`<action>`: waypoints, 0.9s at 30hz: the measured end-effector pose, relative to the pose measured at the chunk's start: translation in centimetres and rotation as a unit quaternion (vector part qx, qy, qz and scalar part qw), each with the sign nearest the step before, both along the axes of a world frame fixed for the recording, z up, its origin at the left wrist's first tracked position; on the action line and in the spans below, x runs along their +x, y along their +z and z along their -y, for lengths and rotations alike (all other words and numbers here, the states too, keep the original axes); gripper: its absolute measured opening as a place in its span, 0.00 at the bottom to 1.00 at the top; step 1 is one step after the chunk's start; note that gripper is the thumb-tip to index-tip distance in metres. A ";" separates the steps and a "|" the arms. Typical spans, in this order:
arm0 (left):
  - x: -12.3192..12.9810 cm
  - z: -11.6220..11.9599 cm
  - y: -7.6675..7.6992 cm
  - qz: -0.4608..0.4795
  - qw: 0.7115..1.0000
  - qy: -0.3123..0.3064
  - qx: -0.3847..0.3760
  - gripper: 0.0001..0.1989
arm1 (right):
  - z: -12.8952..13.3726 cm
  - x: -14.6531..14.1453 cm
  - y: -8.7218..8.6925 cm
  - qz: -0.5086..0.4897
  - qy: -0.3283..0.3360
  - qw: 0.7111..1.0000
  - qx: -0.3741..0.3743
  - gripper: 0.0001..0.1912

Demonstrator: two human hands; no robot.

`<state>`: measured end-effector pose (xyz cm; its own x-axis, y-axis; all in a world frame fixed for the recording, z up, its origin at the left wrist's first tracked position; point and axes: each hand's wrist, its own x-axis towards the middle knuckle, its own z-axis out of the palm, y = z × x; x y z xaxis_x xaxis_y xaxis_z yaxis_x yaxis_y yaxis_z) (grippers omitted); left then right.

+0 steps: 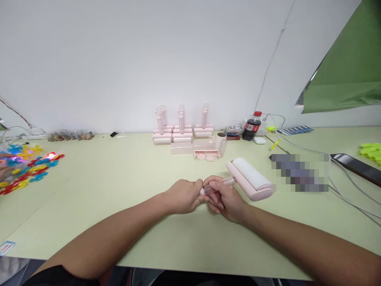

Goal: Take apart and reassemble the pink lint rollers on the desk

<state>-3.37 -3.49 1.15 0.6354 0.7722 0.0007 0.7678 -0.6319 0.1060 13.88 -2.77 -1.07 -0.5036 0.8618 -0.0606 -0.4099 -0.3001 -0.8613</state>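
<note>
Above the near middle of the table I hold a pink lint roller (pixel 251 178) with a white roll and a clear handle. My right hand (pixel 228 198) is wrapped round the handle, its head pointing to the right. At the handle's pale pink end, my left hand (pixel 186 196) is closed, with fingers pinched about the tip; whether a small part sits in them is hidden. Just beyond lie a pink roller holder (pixel 206 155), a clear cover (pixel 181 148) and a cardboard-cored roll (pixel 221 139).
Several assembled lint rollers (pixel 182 135) stand by the wall. A cola bottle (pixel 252 126), cables and a phone (pixel 357 169) are on the right. Colourful plastic pieces (pixel 35 169) lie at the left, where another person's hand (pixel 3 172) shows.
</note>
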 end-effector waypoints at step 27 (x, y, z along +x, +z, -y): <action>-1.2 -2.0 -0.6 0.231 0.970 -0.019 -0.074 0.22 | -2.0 1.3 -0.9 0.063 -0.001 0.987 0.149 0.10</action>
<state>-4.59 -1.45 0.56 0.6217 0.7615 0.1835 0.5925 -0.6104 0.5256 15.16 -0.76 -1.94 -0.5070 0.8516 0.1330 -0.2940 -0.0258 -0.9555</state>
